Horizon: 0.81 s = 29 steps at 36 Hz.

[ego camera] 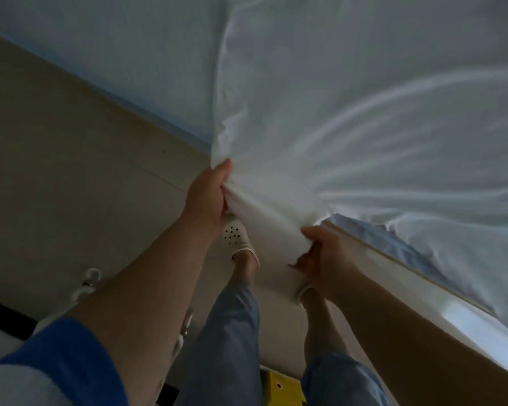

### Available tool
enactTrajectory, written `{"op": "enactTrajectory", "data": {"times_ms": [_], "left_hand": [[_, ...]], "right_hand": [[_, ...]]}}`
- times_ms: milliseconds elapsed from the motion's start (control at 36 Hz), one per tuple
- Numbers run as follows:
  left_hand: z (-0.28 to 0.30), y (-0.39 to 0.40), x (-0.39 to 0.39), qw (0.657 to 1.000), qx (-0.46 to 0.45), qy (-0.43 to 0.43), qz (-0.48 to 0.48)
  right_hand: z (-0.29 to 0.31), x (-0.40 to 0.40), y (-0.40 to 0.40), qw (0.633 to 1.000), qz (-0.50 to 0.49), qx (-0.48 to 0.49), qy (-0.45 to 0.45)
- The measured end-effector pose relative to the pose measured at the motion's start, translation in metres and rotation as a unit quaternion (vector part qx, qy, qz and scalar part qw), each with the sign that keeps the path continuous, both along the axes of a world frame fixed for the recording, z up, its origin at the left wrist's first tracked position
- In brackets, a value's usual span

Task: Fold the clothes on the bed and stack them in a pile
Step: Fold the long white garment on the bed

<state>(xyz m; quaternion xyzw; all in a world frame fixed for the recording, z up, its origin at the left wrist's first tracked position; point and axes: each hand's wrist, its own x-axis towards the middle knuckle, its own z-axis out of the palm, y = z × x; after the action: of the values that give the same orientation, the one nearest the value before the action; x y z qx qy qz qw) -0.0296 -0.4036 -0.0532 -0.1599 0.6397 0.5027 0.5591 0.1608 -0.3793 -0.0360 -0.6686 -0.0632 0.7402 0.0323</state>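
A large white cloth (349, 118) lies spread over the bed, with long creases fanning out from its near corner. My left hand (208, 197) grips the cloth's edge at the bed's corner, thumb on top. My right hand (323, 253) grips the same bunched edge a little further right, fingers curled round the fabric. The cloth hangs down between my hands, off the corner of the bed. A light blue sheet (147, 68) covers the mattress under the white cloth and shows again as a rumpled patch (399, 247) at the right.
The bed's pale wooden side rail (423, 288) runs diagonally at the lower right. Beige floor (56, 177) fills the left. My legs in blue trousers and white perforated shoes (235, 235) stand at the corner. A yellow object (282, 385) sits at the bottom.
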Motion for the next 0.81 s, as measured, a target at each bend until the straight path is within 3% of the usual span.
{"op": "enactTrajectory", "data": {"times_ms": [139,222,333,389,500,556,667,694,806], "left_hand": [[-0.008,-0.017,0.007,0.994,0.038,-0.087,-0.051],[-0.013,-0.023,0.005,0.982,0.020,-0.145,-0.115],[-0.015,-0.036,-0.005,0.980,0.008,-0.148,-0.136],[-0.016,-0.045,-0.012,0.978,-0.029,-0.106,-0.176],[-0.023,-0.060,-0.015,0.953,-0.161,0.071,-0.246],[-0.029,-0.062,-0.013,0.932,-0.199,0.151,-0.261],[-0.030,-0.051,-0.012,0.854,-0.290,0.255,-0.349],[-0.029,-0.046,-0.013,0.852,-0.298,0.265,-0.340],[-0.020,-0.021,-0.022,0.904,-0.229,0.268,-0.240]], "right_hand": [[-0.007,-0.002,-0.006,0.998,0.062,-0.016,0.007],[-0.012,0.001,0.001,0.994,0.097,0.048,0.004],[-0.020,0.005,0.009,0.975,0.166,0.133,-0.057],[-0.025,0.006,0.008,0.971,0.161,0.146,-0.097],[-0.029,0.004,-0.001,0.985,0.116,0.062,-0.113],[-0.030,0.006,-0.003,0.970,0.208,0.037,-0.124],[-0.019,0.011,0.004,0.894,0.427,0.059,-0.121],[-0.013,0.009,0.009,0.879,0.453,0.081,-0.127],[0.014,-0.010,0.036,0.852,0.477,0.160,-0.142]]}}
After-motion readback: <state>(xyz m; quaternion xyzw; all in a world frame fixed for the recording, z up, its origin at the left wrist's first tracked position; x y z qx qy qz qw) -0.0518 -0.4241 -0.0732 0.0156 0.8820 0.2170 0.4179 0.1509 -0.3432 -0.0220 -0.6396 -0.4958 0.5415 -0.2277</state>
